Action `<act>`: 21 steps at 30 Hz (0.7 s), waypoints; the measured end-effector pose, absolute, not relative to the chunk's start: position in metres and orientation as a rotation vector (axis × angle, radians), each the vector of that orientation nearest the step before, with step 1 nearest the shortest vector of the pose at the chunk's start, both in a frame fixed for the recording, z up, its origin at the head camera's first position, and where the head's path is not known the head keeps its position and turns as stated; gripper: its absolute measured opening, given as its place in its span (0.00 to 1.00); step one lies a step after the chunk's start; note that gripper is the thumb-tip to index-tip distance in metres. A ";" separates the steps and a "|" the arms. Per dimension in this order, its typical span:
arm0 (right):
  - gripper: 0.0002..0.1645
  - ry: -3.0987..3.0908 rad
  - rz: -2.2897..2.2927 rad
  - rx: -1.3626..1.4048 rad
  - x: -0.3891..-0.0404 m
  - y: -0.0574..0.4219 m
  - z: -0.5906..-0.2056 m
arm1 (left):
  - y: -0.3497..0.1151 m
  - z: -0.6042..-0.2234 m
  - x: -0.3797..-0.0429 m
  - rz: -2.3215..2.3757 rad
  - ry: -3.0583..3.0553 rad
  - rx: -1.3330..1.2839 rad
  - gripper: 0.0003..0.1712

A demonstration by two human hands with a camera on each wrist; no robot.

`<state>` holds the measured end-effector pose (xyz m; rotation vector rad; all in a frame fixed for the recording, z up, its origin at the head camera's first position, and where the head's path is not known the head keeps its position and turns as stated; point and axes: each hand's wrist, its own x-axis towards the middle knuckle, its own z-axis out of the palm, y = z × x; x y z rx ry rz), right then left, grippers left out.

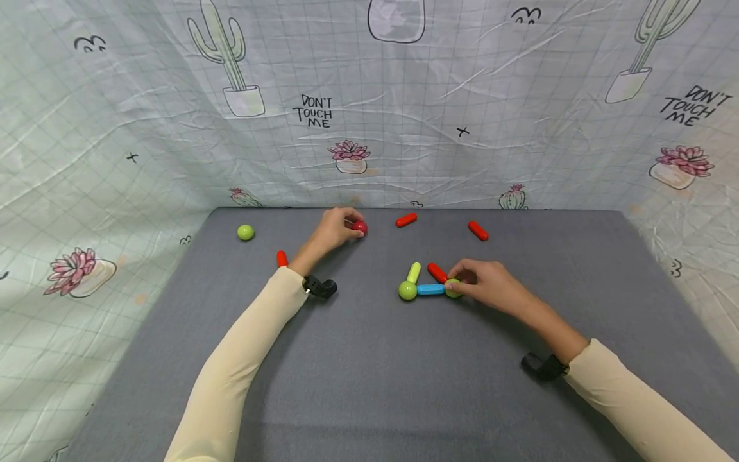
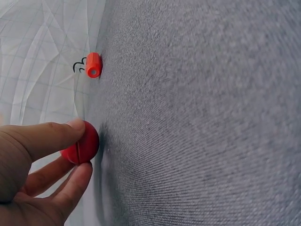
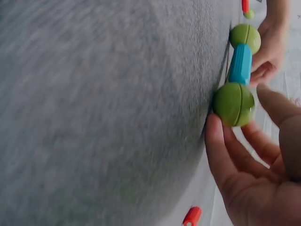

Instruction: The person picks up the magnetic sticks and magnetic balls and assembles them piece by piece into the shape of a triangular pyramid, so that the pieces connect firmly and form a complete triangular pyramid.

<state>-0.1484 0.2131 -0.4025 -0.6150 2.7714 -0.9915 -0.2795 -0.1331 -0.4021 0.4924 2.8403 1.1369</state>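
Near the table's back edge, my left hand (image 1: 337, 229) pinches a red ball (image 2: 88, 143) between thumb and fingertips, its seam line showing in the left wrist view. My right hand (image 1: 491, 282) holds a green ball (image 3: 233, 104) at the right end of a joined piece, fingertips against its side. A blue rod (image 1: 430, 289) links that ball to a second green ball (image 1: 407, 290). From the second ball a yellow-green rod (image 1: 414, 272) points away towards the back. A red rod (image 1: 437, 273) slants back from the held ball, its near end partly hidden by the fingers.
Two loose red rods lie towards the back, one at centre (image 1: 407, 220) and one farther right (image 1: 478, 230). Another red rod (image 1: 281, 258) lies beside the left forearm. A loose green ball (image 1: 245, 232) sits at the back left. A printed cloth (image 1: 404, 96) hangs behind the grey table (image 1: 369, 385).
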 end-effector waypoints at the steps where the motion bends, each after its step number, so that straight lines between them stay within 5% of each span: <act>1: 0.13 2.781 -0.979 -0.602 -0.149 0.211 -0.403 | -0.133 -0.402 -0.279 1.132 2.842 0.498 0.19; 21: 0.17 2.806 -0.992 -0.518 -0.148 0.201 -0.402 | -0.100 -0.396 -0.261 1.123 2.751 0.644 0.18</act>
